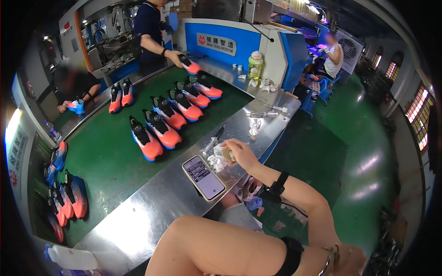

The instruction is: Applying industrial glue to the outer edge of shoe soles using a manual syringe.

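Note:
My right hand (239,154) reaches over the metal ledge, fingers closed round a small tan, rounded thing (229,155) that they partly hide. Crumpled white tissue (217,163) lies beside it, and a syringe-like dispenser (212,141) rests just beyond. A phone (204,177) with a lit screen lies nearer me. My left arm is bent across the bottom of the view; my left hand (352,261) is at the lower right, by my right arm, its fingers not readable. Black bands circle both wrists.
Orange, black and blue shoes (168,133) stand in a row on the green conveyor belt (110,152); more shoes (69,198) are at left. Across the belt, one person's hand (175,58) holds a shoe; another person handles something blue. More dispensers (262,114) and a yellow-green jar (255,68) are farther along.

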Motion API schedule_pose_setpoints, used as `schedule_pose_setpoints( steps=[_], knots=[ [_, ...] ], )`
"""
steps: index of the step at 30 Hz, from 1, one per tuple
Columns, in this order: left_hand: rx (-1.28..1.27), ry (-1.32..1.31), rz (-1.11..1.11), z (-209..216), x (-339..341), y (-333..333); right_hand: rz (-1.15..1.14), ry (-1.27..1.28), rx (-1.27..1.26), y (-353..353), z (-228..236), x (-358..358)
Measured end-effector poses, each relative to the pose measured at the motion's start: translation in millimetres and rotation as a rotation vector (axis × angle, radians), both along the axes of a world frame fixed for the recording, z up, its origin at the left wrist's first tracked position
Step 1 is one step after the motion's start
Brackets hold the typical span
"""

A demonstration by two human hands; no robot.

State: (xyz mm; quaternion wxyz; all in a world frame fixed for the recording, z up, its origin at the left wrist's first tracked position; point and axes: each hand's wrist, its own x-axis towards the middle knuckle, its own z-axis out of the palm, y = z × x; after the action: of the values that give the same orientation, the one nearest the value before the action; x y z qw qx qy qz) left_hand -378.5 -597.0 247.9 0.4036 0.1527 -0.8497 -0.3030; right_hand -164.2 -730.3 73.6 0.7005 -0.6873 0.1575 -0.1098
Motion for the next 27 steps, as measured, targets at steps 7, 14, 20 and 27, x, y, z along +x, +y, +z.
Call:
schedule_pose_setpoints(
  steps=[7,14,20,27],
  knots=[
    [-0.213,0.264,0.051,-12,25,14,0.013,-0.046,0.027,-8,-7,-2],
    [-0.440,0.534,0.330,-25,34,34,0.150,0.052,-0.254,-18,31,3],
    [-0.264,0.455,0.345,-57,44,39,0.165,0.022,-0.279,-33,88,11],
    [-0.025,0.299,0.329,-84,147,83,0.142,-0.049,-0.318,-35,102,25]
  ],
)
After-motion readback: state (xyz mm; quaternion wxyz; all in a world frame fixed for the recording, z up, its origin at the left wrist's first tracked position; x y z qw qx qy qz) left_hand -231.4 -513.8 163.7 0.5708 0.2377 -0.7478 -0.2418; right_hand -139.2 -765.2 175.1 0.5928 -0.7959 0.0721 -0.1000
